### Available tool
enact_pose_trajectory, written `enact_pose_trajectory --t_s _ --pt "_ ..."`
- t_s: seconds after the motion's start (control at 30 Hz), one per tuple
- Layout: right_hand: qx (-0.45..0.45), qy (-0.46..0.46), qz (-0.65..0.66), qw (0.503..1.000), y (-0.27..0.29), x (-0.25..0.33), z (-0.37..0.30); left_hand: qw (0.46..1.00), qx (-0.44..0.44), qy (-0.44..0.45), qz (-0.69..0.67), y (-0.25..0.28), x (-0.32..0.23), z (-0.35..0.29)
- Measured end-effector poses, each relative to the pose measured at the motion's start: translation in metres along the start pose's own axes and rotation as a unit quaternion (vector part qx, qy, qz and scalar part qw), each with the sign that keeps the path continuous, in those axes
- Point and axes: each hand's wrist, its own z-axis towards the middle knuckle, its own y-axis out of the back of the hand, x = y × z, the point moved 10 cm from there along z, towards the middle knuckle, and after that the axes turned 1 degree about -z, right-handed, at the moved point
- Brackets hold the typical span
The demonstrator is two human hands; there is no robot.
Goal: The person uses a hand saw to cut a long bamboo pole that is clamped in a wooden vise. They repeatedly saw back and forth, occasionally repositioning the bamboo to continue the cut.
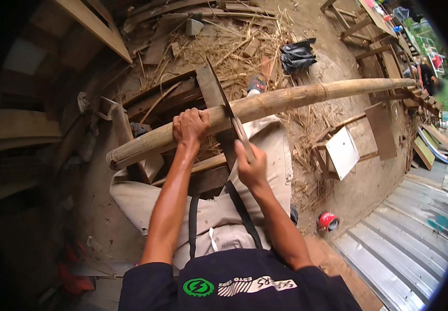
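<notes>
A long, thick bamboo pole point(296, 96) runs from the left of my lap to the far right, resting across a wooden frame point(209, 85). My left hand point(190, 126) is closed over the pole, left of the saw. In my right hand point(252, 165) is the wooden handle of a handsaw point(223, 94). Its dark blade points away from me and lies across the pole, over the frame's upright board. How deep the blade sits in the bamboo I cannot tell.
Bamboo scraps and shavings point(229, 49) litter the ground ahead. A crumpled black plastic bag point(297, 56) lies beyond the pole. At right are a white-topped board point(342, 153), a red can point(328, 221) and corrugated metal sheets point(400, 233). Another person point(427, 78) is far right, near the pole's end.
</notes>
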Motion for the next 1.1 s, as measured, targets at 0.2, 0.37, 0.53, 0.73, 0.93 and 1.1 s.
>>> enact_pose_trajectory --t_s 0.2,0.37,0.53,0.73,0.93,1.1 --pt "0.060 -0.097 -0.095 0.989 0.020 -0.010 -0.054 0.992 0.121 0.042 0.013 -0.011 0.007 0.029" --pt "0.026 -0.016 -0.044 0.999 0.020 -0.001 -0.058 0.995 0.094 0.045 0.004 -0.009 0.006 0.019" --pt "-0.010 0.019 -0.032 0.999 -0.011 -0.051 -0.004 0.998 0.064 0.003 0.017 -0.014 0.007 0.003" --pt "-0.013 0.031 -0.036 0.999 -0.001 -0.065 -0.023 0.999 0.049 0.002 0.007 -0.008 0.004 0.006" --pt "0.052 0.023 -0.029 0.998 -0.027 -0.053 0.009 0.991 0.103 0.077 -0.026 -0.010 0.015 0.020" --pt "-0.058 -0.076 0.156 0.983 0.022 -0.022 0.003 0.986 0.144 0.085 -0.024 -0.005 0.009 0.021"
